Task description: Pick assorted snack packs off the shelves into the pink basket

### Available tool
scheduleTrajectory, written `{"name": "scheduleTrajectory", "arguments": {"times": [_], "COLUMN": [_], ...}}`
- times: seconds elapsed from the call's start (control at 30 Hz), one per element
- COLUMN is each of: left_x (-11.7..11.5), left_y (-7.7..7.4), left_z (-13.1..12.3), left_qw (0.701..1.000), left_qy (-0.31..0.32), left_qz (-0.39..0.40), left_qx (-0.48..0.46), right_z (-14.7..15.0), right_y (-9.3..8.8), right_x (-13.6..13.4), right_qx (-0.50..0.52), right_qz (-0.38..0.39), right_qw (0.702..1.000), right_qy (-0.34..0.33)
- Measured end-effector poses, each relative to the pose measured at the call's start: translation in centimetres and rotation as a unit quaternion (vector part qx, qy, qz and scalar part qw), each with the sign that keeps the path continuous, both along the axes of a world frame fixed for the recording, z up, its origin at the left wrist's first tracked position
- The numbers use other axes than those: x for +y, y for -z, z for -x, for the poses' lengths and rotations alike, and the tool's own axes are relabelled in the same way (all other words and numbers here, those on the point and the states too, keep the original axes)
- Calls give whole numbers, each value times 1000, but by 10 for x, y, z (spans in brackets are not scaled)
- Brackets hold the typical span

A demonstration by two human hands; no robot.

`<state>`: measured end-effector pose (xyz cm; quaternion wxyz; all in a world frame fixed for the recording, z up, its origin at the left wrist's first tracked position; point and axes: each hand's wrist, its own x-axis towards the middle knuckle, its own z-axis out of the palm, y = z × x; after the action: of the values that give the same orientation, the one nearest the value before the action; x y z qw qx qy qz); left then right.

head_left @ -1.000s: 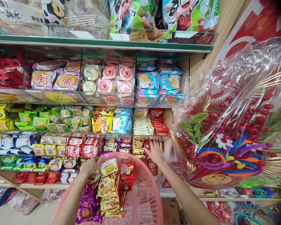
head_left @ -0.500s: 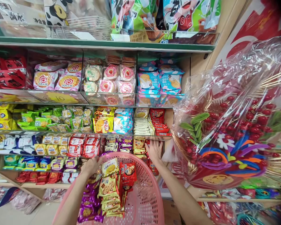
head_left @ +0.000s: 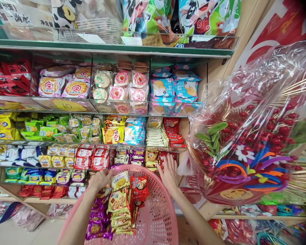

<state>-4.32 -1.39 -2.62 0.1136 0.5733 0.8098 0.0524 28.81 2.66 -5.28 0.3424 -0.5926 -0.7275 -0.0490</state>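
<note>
Tiered shelves (head_left: 112, 48) with small wrapped packs (head_left: 151, 156) in rows, larger cow-printed bags (head_left: 209, 20) above.

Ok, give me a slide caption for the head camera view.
Left hand on a pink basket of wrapped snacks, right hand open before the shelves.

Pink basket (head_left: 169, 211) cut off by bottom edge, both forearms (head_left: 197, 214) likewise; cow-print bags (head_left: 209, 21) cropped at top

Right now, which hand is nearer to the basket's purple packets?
Left: the left hand holds the basket rim beside the purple packets; the right hand is farther, near the shelved red packets.
</note>
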Motion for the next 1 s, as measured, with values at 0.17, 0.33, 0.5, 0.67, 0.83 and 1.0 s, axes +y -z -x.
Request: {"name": "scheduleTrajectory", "arguments": {"times": [0.17, 0.33, 0.5, 0.67, 0.83, 1.0], "left_x": [0, -1, -4, -11, -22, -40], "left_y": [2, 1, -8, -12, -2, 3], "left_z": [3, 2, -10, -15, -1, 8], "left_qw": [1000, 1000, 1000, 1000, 1000, 999], "left_qy": [4, 11, 9, 8, -8, -37], "left_qz": [-3, -5, -3, -11, -13, 4], "left_qx": [-4, 2, 3, 4, 7, 7], "right_z": [-18, -35, -36, -25, -20, -14], "right_y": [11, 55, 77, 77, 88, 86], "right_x": [-71, -142, -169, -169, -167, -170], "right_qx": [208, 422, 499, 509, 525, 517], "right_qz": [102, 231, 285, 285, 255, 275], "right_qw": [972, 876, 817, 812, 812, 811], "right_qy": [-39, 33, 53, 34, -1, -18]}}
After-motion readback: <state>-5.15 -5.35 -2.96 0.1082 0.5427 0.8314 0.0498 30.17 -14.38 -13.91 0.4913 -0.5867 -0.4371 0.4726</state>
